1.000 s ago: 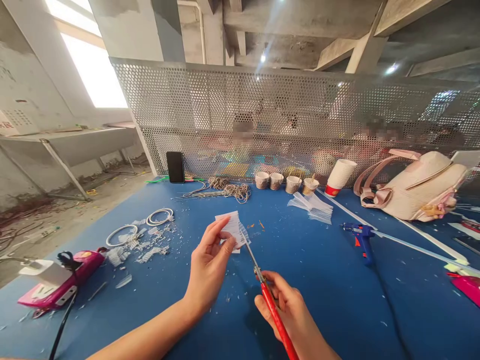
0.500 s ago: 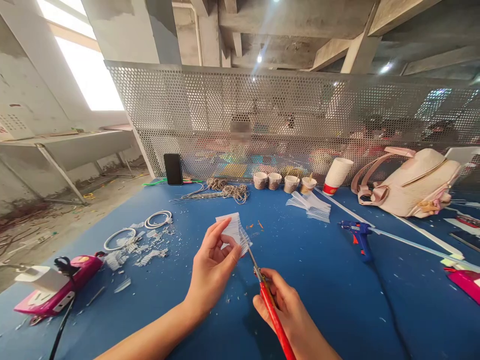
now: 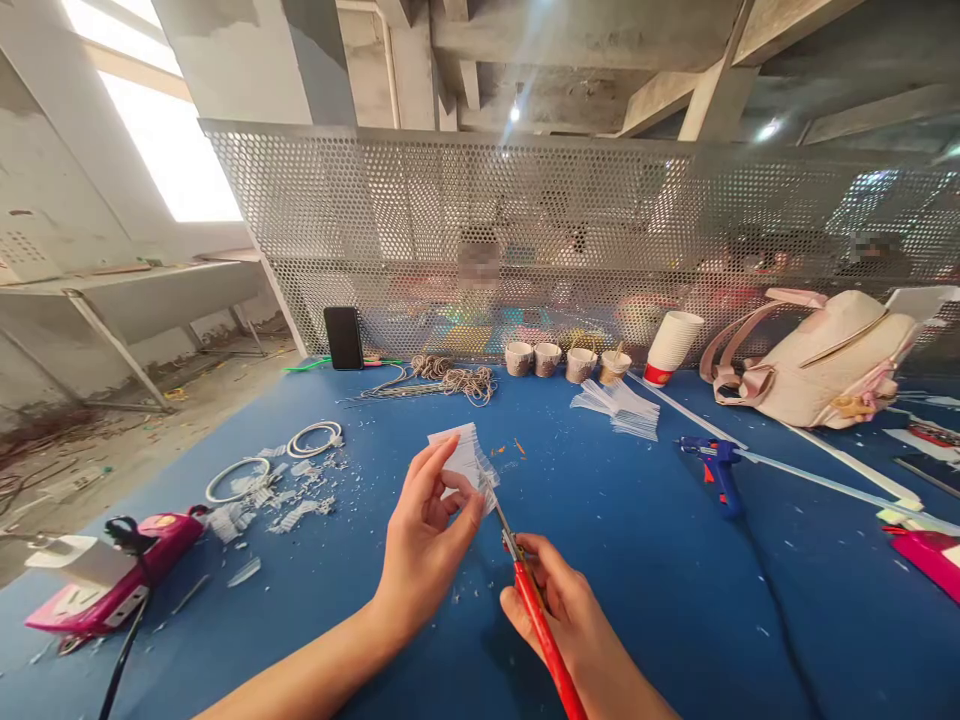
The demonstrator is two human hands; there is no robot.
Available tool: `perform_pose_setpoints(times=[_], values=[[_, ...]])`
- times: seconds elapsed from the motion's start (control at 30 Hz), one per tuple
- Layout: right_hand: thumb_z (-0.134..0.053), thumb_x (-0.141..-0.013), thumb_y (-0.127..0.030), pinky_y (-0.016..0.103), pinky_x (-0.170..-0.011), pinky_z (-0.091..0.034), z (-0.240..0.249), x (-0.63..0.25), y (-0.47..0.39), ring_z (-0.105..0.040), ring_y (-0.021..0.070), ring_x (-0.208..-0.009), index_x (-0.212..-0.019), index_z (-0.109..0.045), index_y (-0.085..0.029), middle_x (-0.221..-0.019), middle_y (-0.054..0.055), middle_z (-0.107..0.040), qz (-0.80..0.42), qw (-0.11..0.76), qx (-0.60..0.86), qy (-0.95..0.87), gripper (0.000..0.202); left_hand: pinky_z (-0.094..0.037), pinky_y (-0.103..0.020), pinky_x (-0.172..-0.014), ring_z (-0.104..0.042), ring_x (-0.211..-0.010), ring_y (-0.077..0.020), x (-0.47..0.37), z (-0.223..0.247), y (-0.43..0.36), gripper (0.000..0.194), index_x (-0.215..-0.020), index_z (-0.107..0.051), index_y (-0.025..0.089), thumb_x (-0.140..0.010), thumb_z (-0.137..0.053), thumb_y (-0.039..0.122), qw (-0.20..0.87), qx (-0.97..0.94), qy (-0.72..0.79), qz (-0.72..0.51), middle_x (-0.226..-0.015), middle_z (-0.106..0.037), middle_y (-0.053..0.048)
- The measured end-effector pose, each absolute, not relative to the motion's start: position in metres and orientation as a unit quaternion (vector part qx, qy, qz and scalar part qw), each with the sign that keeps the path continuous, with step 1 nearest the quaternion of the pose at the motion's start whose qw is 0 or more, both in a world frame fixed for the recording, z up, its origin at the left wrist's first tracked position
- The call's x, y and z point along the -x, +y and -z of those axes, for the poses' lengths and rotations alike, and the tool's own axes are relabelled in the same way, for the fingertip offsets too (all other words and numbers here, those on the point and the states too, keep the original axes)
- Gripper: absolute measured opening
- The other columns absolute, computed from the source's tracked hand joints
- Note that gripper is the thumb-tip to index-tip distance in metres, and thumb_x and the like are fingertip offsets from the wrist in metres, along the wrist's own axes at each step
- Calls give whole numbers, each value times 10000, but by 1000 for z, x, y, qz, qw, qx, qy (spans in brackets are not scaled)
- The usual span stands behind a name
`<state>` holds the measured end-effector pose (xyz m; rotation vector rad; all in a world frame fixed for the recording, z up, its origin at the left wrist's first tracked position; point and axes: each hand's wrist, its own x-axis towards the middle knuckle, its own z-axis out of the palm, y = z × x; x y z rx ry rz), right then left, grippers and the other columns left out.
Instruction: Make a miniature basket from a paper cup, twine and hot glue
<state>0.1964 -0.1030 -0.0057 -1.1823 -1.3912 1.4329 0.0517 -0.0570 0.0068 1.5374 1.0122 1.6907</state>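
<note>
My left hand point(image 3: 431, 530) pinches a thin white ribbed sheet point(image 3: 459, 452) between thumb and fingers, above the middle of the blue table. In my right hand point(image 3: 566, 610) is a red-handled cutting tool point(image 3: 546, 635), its handle running down toward the bottom edge. The tool's metal blades meet the sheet's lower right edge, by my left fingertips. A stack of similar white strips point(image 3: 619, 410) lies farther back on the right.
On the left are a pink power strip point(image 3: 161, 545), white cable rings point(image 3: 315, 438) and scraps. Behind stand a phone point(image 3: 344, 338), twine point(image 3: 465, 382) and paper cups point(image 3: 547, 360). On the right lie a blue glue gun point(image 3: 716, 465) and a pale backpack point(image 3: 832, 360).
The view has shifted slightly. My right hand and the red-handled tool have moved a little left. My left hand still holds the sheet.
</note>
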Motion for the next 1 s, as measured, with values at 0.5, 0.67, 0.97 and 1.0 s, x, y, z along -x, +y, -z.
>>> perform_pose_setpoints(times=[0.5, 0.67, 0.97, 1.0], values=[[-645, -724, -465, 181, -377, -235, 8, -183, -106, -274, 52, -406, -880, -553, -184, -490, -94, -379, -562, 439, 478, -512, 334, -582, -271, -692, -562, -708, -79, -55, -9, -58, 485, -1225, -536, 308, -766, -656, 212, 313, -570, 396, -649, -1263, -435, -64], [-644, -740, -471, 175, -370, -208, 19, -180, -105, -258, 48, -408, -871, -553, -186, -484, -98, -356, -566, 456, 461, -509, 326, -581, -256, -683, -557, -694, -68, -55, -8, -59, 480, -1218, -536, 319, -769, -651, 197, 309, -572, 392, -651, -1242, -443, -55], [-573, -727, -669, 170, -337, -157, 25, -173, -108, -172, 46, -416, -878, -552, -191, -508, -96, -300, -586, 476, 444, -483, 502, -574, -280, -728, -571, -704, -80, -56, -8, -59, 486, -1209, -549, 303, -745, -680, 239, 307, -555, 412, -654, -1174, -483, -46], [-577, -725, -670, 172, -335, -150, 26, -171, -109, -165, 46, -414, -909, -553, -193, -505, -99, -293, -590, 478, 441, -478, 511, -574, -282, -730, -572, -706, -82, -57, -7, -59, 487, -1211, -548, 297, -745, -680, 247, 305, -554, 415, -654, -1173, -481, -49]])
